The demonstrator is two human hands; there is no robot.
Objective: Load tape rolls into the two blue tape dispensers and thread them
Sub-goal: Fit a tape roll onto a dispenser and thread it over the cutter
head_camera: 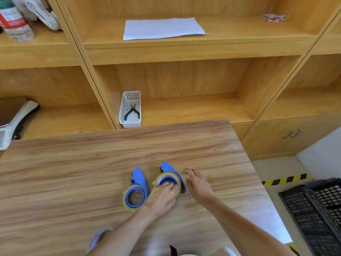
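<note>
Two blue tape dispensers lie side by side on the wooden table (110,163), each with a yellowish clear tape roll on its hub. The left dispenser (139,179) carries its tape roll (126,204) with nothing touching it. The right dispenser (168,168) carries a tape roll (166,175), and my left hand (161,195) rests on this roll with its fingertips on the blue hub. My right hand (196,183) hovers just right of that dispenser, fingers spread, holding nothing.
Behind the table stands a wooden shelf unit. A white basket (130,109) with green-handled pliers sits on the shelf just past the table's far edge. Paper (162,27) lies on a higher shelf. A black crate (317,209) stands on the floor at right.
</note>
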